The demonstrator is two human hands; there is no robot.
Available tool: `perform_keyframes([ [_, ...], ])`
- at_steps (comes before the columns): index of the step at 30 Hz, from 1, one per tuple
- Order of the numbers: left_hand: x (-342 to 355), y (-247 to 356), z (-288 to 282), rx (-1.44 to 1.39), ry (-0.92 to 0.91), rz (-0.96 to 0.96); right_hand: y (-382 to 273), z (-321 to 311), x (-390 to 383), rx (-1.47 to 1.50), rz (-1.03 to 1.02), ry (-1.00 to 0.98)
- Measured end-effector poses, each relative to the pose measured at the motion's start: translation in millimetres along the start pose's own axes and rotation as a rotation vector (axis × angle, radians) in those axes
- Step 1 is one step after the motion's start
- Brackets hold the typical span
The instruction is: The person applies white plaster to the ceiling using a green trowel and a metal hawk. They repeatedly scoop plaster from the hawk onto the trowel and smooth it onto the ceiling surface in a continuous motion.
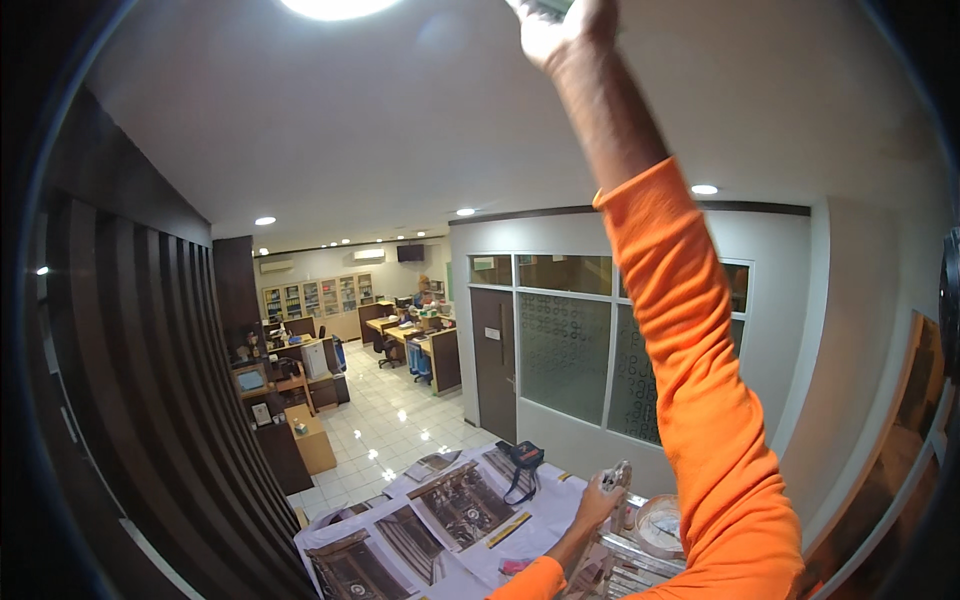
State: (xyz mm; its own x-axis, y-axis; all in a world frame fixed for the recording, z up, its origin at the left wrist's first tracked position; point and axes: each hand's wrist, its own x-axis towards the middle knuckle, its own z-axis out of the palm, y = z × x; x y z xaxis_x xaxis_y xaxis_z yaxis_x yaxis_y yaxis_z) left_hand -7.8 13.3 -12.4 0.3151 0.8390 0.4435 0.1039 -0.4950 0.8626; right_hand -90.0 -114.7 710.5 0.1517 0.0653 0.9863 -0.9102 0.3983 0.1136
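My right hand [560, 35], on a raised arm in an orange sleeve, is closed on a flat greyish tool at the ceiling [400, 120], partly cut off by the top edge. Lower in the view, my left hand [596, 497] is wrapped round the upper part of an aluminium ladder [590, 565]. A round white tub [658, 522] with pale contents sits on the ladder beside it. Left of the ladder, a white sheet printed with photos [460, 505] covers a raised surface, with a dark strapped bag [525, 460] on it.
Dark vertical slats [150, 350] line the left. A glazed partition [560, 360] with a door [490, 360] stands ahead. Beyond are office desks [405, 330], chairs, cabinets and a tiled floor [360, 420]. A ceiling light [340, 7] is at the top. A wooden-edged frame [915, 380] is at far right.
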Motion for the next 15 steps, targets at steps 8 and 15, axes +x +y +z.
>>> perform_keyframes([
  [8,-1.5,-7.7,-5.7,0.027,0.097,-0.068,-71.5,68.4,-51.5,-0.210,-0.159,0.065],
  [15,17.1,-23.1,9.7,-0.013,-0.006,-0.027,-48.0,-28.6,-102.9,-1.517,-0.732,-0.114],
])
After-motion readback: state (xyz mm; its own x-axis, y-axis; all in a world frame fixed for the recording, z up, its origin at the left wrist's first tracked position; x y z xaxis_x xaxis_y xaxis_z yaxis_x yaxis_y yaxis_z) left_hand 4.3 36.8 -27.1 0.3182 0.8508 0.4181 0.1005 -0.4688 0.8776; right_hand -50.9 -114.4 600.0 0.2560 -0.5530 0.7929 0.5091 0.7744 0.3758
